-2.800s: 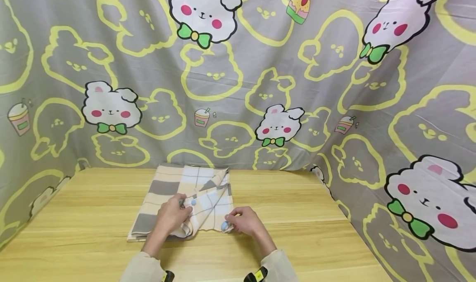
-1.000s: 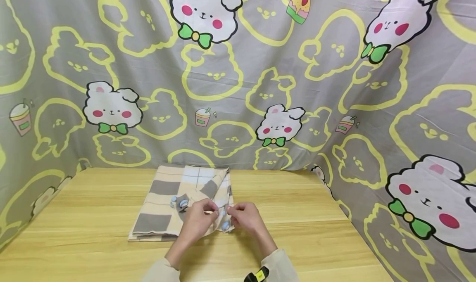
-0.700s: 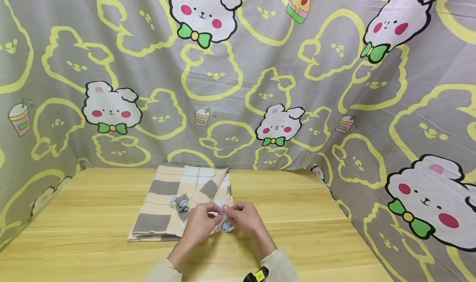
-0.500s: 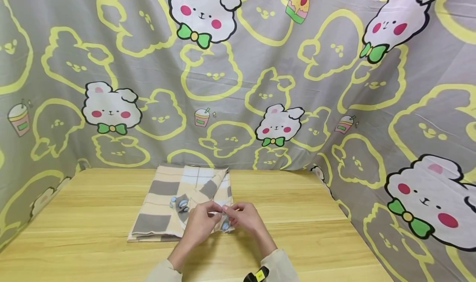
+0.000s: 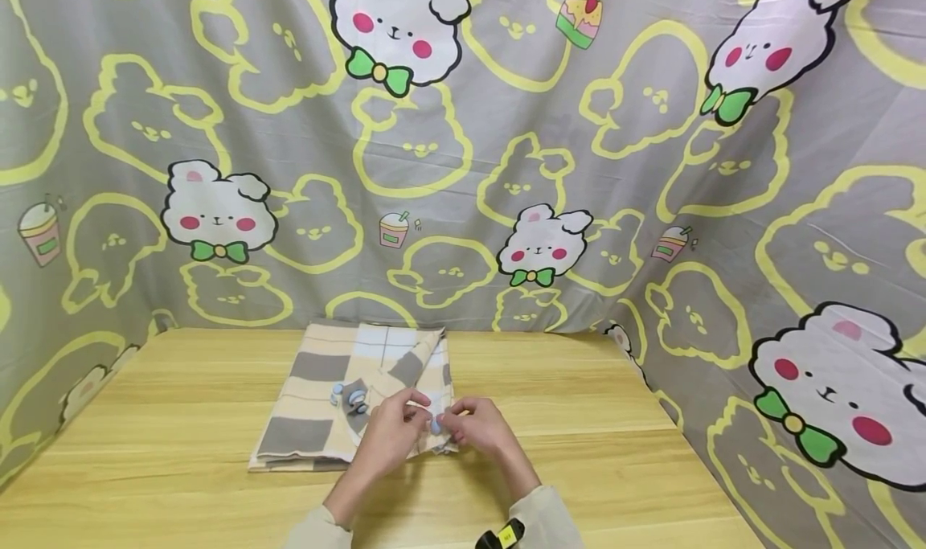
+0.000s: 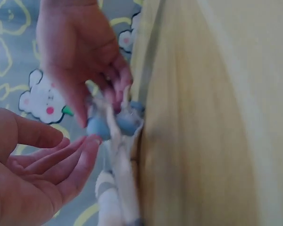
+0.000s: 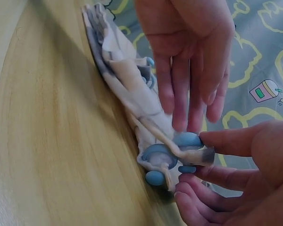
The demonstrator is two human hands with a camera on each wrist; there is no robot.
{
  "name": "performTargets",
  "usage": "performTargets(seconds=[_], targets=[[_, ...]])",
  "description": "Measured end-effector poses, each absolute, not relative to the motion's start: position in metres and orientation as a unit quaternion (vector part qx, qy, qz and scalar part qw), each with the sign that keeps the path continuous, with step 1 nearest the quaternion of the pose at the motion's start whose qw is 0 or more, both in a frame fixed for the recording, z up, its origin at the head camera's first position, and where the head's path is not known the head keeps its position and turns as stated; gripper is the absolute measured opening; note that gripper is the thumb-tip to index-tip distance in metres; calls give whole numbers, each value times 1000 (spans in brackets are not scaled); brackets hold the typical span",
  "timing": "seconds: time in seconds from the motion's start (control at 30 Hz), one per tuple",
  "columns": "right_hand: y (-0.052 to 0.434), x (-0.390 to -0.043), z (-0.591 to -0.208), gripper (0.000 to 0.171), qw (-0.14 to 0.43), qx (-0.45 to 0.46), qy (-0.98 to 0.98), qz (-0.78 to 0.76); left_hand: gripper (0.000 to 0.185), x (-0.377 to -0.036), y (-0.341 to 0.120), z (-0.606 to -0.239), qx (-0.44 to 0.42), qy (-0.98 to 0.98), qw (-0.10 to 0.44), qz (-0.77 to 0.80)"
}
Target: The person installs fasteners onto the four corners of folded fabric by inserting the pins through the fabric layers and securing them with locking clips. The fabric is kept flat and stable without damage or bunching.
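A folded plaid cloth [image 5: 318, 364] in beige, grey and white lies on the table. Several blue mushroom-shaped clips are fastened along its edges. My right hand [image 5: 477, 424] pinches one clip [image 7: 187, 140] at the near right corner, thumb on its cap and a finger beneath. Just below it, in the right wrist view, another clip [image 7: 159, 155] grips a second fold. My left hand [image 5: 394, 428] is beside the pinched clip; its thumb and fingers stand apart, fingertips close to the cap. Whether they touch is unclear. More clips [image 5: 354, 398] sit on a grey patch left of the hands.
The wooden table [image 5: 579, 452] extends around the cloth on both sides. A grey curtain [image 5: 448, 131] with cartoon rabbits hangs behind and along the sides. Near my right cuff is a black and yellow device [image 5: 501, 536].
The left hand has moved right, from the left clips to the corner beside the right hand. Half a second ago both hands' fingertips met; now they are slightly apart, showing a blue clip between them.
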State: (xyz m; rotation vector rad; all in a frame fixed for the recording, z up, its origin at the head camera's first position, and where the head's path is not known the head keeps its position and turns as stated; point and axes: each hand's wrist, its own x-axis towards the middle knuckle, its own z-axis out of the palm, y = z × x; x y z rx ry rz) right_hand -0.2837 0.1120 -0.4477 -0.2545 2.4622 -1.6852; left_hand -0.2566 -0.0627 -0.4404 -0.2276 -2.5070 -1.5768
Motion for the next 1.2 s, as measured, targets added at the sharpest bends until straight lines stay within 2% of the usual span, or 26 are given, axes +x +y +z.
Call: performTargets(seconds=[0.17,0.23,0.3,0.43,0.53,0.87,1.2], targets=[[112,-284,-448,21,78,-80,820,-561,15,-264,-96,-434,-14,-882,161,-443],[112,-284,-448,21,81,-81,820,-561,13,-268,-114,-433,8,-900,174,-399],[113,-283,-448,21,82,-81,819,-561,12,-269,-130,-433,18,-917,162,-364],[113,-281,-447,22,84,-81,821,-558,12,-270,-150,-434,12,-939,97,-329],[113,-281,-446,22,84,-80,823,-557,14,-269,-154,-436,10,-948,80,-308],[110,-282,-447,21,70,-83,829,-549,16,-273,-159,-447,10,-950,146,-277],[112,-282,-447,21,52,-80,833,-545,11,-272,-151,-439,55,-924,144,-349]])
